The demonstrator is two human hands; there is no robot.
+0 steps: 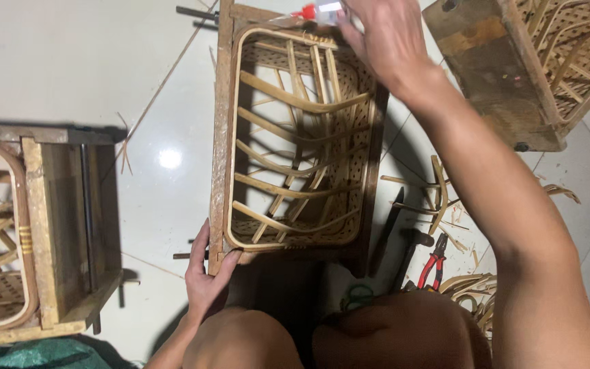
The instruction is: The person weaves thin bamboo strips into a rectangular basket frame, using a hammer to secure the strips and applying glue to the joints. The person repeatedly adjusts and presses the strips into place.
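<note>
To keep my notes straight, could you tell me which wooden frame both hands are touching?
The middle frame: left hand grips its near corner, right hand reaches its far edge.

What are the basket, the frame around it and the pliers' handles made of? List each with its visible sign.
Basket: apparently bamboo or rattan, pale unfinished strips, woven lattice with bent ribs.
Frame: rough wood, brown, worn, visible grain; the left hand holds its corner.
Pliers: handles likely plastic or rubber coated, glossy red; jaws look like dark metal.

- Under me, glossy white floor tiles (69,61).
- My wooden frame (221,137) holding the woven bamboo basket (295,137) stands there.
- Red-handled pliers (433,263), bamboo strips (438,195) and two more frames (63,232) (486,75) lie around.
</note>
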